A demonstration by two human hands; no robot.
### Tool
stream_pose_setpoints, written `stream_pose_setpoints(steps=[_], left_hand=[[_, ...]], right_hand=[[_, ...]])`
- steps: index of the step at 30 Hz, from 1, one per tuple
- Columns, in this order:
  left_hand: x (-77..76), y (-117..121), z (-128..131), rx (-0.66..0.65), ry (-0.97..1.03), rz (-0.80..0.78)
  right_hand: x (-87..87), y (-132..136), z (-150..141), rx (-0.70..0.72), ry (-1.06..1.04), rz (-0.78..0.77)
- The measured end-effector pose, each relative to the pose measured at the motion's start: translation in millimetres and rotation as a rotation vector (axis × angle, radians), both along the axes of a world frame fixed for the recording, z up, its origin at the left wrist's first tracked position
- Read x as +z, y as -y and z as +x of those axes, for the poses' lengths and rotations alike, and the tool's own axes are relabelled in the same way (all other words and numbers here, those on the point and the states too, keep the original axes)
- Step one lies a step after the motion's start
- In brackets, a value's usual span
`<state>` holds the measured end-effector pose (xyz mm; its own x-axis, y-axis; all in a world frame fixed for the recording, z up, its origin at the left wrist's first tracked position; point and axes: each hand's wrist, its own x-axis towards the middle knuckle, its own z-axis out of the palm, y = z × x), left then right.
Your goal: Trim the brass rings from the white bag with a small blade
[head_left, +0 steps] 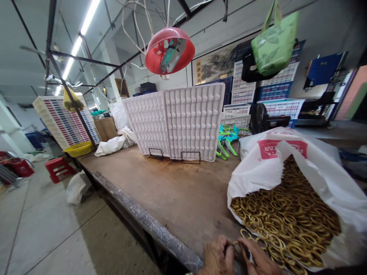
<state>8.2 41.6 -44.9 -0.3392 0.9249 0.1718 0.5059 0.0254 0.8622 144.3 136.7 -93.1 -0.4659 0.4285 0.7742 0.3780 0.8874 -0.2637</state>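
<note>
Looked like your left hand (217, 255) and right hand (259, 258) pinched one ring (235, 243) near the front edge of the desk (183, 194); the ring pile (282, 217) sat just rightward, right hand closer.

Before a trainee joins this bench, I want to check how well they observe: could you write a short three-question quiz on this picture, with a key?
1. Multiple choice: what shows in the open mouth of the white bag?
A) bolts
B) gold-coloured rings
C) bottle caps

2. True or false: the red bowl-shaped shade hangs above the worktable.

3. Short answer: which of the person's own hands is nearer the bag?

Key:
1. B
2. True
3. The right hand
</note>
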Motion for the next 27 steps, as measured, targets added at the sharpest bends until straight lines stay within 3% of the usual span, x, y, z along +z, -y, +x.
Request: stream_pose_setpoints(steps=[7,11,16,19,27], left_hand=[[19.4,3,-3,-0.111,0.048,0.03],[26.0,3,-6,-0.103,0.081,0.082],[25.9,5,-11,-0.084,0.083,0.119],[22.9,7,-12,-0.085,0.063,0.141],[21.5,11,-12,-0.102,0.045,0.175]], right_hand=[[41.6,30,-11,0.025,0.073,-0.267],[61.0,39,-17,-0.074,0.1,-0.386],[70.6,55,-22,-0.285,0.011,-0.609],[76.9,65,-25,-0.283,0.028,-0.734],[84.4,65,-31,-0.262,0.023,-0.868]])
